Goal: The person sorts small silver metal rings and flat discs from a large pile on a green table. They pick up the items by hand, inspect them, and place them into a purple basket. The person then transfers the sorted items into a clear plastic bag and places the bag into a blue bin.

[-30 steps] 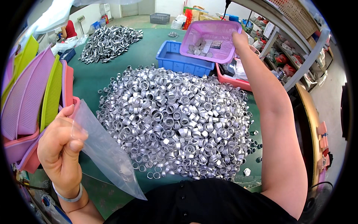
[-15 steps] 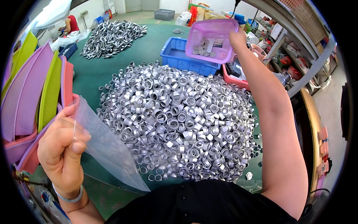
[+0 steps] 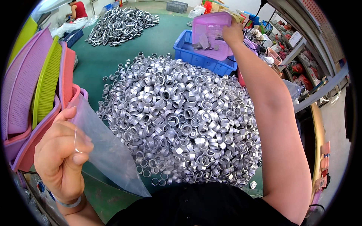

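Note:
My left hand (image 3: 62, 160) is closed at the left, pinching the edge of a clear plastic bag (image 3: 109, 150) that hangs down beside the pile. My right hand (image 3: 233, 34) reaches far forward and grips the right rim of a purple plastic basket (image 3: 220, 28). The basket is tilted over a blue plastic bin (image 3: 203, 63), and several flat grey pieces (image 3: 204, 42) lie inside it. Between my arms spreads a large heap of silvery metal rings (image 3: 181, 120) on the green table (image 3: 94, 67).
Stacked purple, green and pink baskets (image 3: 49, 71) stand at the left. A pile of metal tubes (image 3: 120, 26) lies at the far left of the table. Beyond it are a seated person in red (image 3: 79, 10) and a grey crate (image 3: 177, 6). Loaded shelves (image 3: 301, 64) line the right.
The purple basket has moved left over the blue bin and tips more steeply. The flat grey pieces have slid and bunched together in it. My left hand still holds the bag.

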Tool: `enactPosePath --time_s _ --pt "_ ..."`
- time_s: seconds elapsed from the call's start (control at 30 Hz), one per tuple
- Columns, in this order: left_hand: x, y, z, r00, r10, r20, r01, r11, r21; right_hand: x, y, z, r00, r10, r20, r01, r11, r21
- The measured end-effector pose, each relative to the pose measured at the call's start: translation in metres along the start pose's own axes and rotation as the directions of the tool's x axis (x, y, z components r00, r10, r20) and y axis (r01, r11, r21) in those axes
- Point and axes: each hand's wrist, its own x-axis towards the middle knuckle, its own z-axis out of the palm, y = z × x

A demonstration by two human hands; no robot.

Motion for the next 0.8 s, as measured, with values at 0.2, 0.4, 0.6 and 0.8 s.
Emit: enactPosePath --time_s 0.2,0.4,0.6,0.8 --pt "0.0 -0.006 0.003 1.0 -0.008 0.008 0.008 0.999 -0.042 -0.008 -0.017 0.004 0.99 -0.125 0.071 0.135 0.981 -0.143" --pt "-0.002 -0.005 0.0 1.0 0.001 0.014 0.0 0.999 -0.039 -0.023 -0.035 0.007 0.905 -0.384 0.182 0.417 0.884 -0.209" --pt "-0.002 -0.001 -0.004 1.0 0.021 0.016 -0.02 0.999 -0.037 -0.032 -0.043 -0.02 0.718 -0.653 0.24 0.696 0.667 -0.265" --pt "0.004 0.011 -0.007 0.998 0.062 0.008 -0.06 0.994 -0.095 -0.02 -0.017 -0.091 0.788 -0.615 0.006 0.607 0.776 -0.171"
